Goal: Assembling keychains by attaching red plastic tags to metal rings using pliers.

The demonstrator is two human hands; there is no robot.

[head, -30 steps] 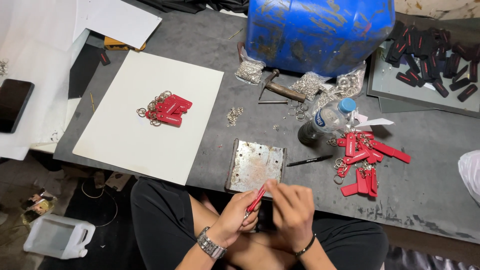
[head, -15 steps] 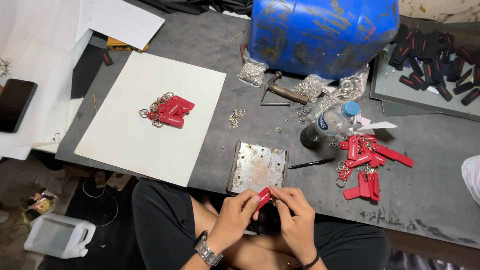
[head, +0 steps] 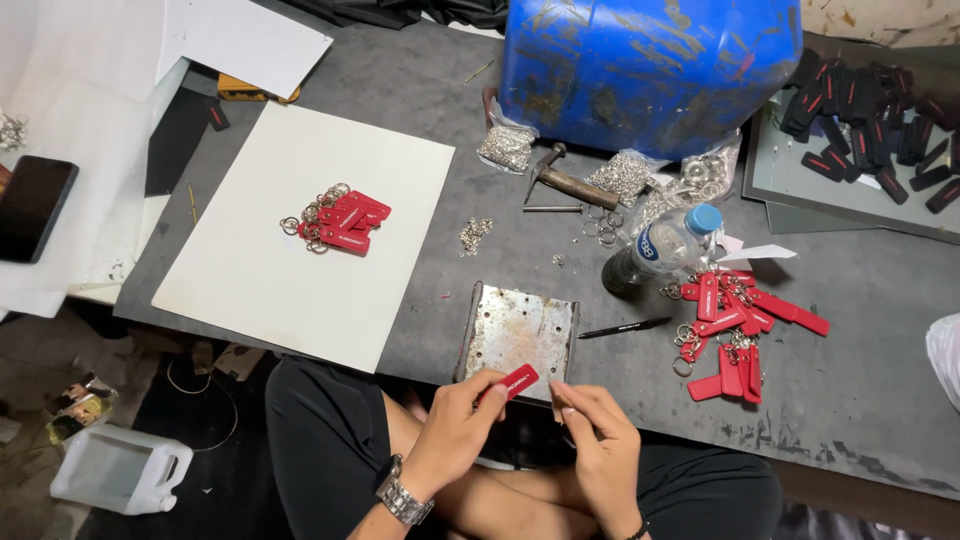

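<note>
Left hand [head: 455, 425] has a red tag [head: 515, 381] pinched between thumb and fingertips, low centre of the frame, right at the near edge of the metal plate [head: 520, 330]. Right hand [head: 600, 445] sits just beside it, fingers curled in toward the tag's end; can't tell if it's got a ring or anything pinched, too small to see.

For this bit I'd say keep the tag end poking out clear of the left fingers so the right has room to work at it. A firm pinch close to that end should stop the tag twisting. Holding it over the plate means dropped bits land somewhere easy to find, not in the lap.

Finished-looking tags with rings [head: 335, 220] sit on the white board [head: 300, 300] left of centre, and a loose pile [head: 735, 320] lies at right by the bottle [head: 660, 245]. Small hammer [head: 565, 182] and bags of rings [head: 620, 178] are up by the blue drum [head: 650, 70].
</note>
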